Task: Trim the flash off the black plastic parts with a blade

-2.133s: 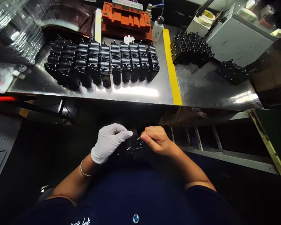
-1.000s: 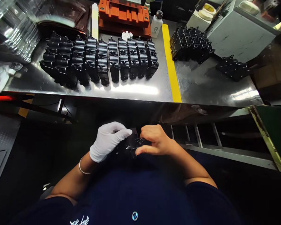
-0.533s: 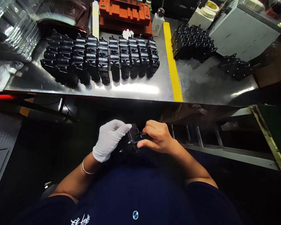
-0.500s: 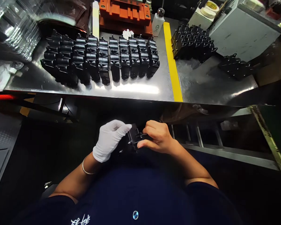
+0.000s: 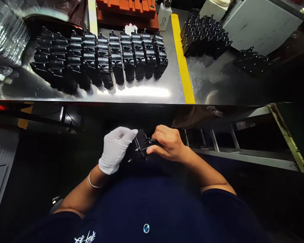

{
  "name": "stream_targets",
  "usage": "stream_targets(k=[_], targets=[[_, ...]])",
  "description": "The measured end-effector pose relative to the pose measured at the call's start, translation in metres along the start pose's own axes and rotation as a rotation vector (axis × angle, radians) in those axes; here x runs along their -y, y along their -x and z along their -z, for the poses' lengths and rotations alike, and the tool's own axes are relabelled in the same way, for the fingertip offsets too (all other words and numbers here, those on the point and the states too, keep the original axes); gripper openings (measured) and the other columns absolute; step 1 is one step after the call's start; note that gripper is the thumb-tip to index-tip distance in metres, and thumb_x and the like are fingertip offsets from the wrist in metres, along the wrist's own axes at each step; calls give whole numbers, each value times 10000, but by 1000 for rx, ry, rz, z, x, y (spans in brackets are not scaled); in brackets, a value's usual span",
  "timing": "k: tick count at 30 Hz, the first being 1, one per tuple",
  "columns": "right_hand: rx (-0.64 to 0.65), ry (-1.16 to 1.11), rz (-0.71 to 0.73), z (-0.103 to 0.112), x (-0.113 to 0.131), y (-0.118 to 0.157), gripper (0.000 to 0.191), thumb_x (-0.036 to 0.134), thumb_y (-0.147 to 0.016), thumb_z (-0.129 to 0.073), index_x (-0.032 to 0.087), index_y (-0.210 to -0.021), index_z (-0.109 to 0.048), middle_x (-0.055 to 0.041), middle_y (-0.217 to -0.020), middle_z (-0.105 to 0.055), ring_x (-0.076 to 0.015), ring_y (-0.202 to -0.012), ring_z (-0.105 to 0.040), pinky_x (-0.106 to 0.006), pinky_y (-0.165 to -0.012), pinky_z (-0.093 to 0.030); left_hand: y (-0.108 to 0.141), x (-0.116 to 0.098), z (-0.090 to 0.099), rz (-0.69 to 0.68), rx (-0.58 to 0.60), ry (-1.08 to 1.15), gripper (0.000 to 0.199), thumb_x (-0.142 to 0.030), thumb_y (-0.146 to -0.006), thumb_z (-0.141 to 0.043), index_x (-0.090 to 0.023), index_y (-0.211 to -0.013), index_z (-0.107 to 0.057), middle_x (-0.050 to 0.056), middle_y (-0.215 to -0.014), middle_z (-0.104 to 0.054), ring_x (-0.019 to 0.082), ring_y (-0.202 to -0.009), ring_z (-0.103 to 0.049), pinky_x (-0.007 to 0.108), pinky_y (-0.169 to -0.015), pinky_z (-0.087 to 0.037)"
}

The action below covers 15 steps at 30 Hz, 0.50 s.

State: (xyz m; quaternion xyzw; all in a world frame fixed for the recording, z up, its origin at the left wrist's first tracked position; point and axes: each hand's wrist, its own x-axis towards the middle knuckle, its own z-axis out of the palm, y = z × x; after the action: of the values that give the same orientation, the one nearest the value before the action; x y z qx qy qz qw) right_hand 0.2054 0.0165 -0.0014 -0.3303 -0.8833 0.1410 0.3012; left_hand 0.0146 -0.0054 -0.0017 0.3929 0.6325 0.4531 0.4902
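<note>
My left hand (image 5: 115, 148), in a white glove, pinches the left edge of a black plastic part (image 5: 141, 143) between thumb and fingers. The part is held up in front of my body, below the bench edge. My bare right hand (image 5: 168, 143) is closed at the part's right side, its thumb and curled fingers gripping a projecting piece there. Small shiny pins show on the part's lower left. Its dark outline blends into the dark clothing and floor, so its full shape is hard to make out.
Several rows of similar black parts (image 5: 111, 60) stand on the metal bench (image 5: 142, 96). Right of a yellow tape strip (image 5: 182, 60) are more black parts (image 5: 205, 37). Behind stand an orange fixture (image 5: 128, 10) and a white bottle (image 5: 164, 16). Clear plastic trays (image 5: 7, 37) are stacked at left.
The bench and its contents sit slightly higher and further left in the view. Both hands keep their grip on the black part, with almost no change in their pose.
</note>
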Motion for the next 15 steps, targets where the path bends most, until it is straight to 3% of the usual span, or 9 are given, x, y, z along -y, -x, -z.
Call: stream_targets(k=[6,12,15], targets=[[9,39,13,0,2,0,554,553,-970,-344,185,-572,-459,5,-589,-395,-121,-552,-351,-270,-521,-257,-1,0,-3,11,-3,-19,342,-474,-663,-728,-160,-586,-615,-20,-538,-555,96,-502,-463,205,-455,-373],[-31,79,-5,0,1,-1,533,600,-946,-355,169,-703,-552,-22,-650,-470,-140,-607,-418,-267,-560,-312,-3,-2,-1,-5,11,-44,320,-458,-680,-723,-159,-608,-634,-15,-563,-580,105,-533,-498,204,-478,-389],[-7,91,-3,0,2,-1,545,591,-954,-336,178,-648,-516,-8,-620,-433,-131,-573,-380,-269,-541,-284,-4,-3,-1,5,8,-46,325,-464,-673,-725,-160,-605,-632,-14,-559,-581,109,-531,-505,208,-472,-386]])
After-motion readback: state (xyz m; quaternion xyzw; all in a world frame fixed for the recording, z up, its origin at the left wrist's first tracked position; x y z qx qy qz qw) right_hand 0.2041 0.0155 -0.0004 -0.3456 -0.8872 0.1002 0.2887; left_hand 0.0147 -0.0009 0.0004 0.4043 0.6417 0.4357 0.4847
